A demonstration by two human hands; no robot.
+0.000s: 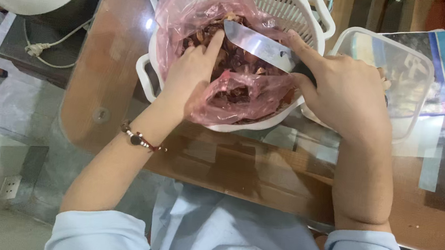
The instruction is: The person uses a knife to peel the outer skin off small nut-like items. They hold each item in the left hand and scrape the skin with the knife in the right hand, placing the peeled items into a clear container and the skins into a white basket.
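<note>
Two bare hands: right hand (343, 92) grips one steel knife (259, 46); left hand (192, 77), forefinger extended, presses its blade above one pink plastic bag (201, 5).

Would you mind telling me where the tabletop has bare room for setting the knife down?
Bare table lies between the white basket and the near edge, and left of the basket. It is crowded where the left hand, the right hand with the knife, the pink bag and the clear container meet.
</note>
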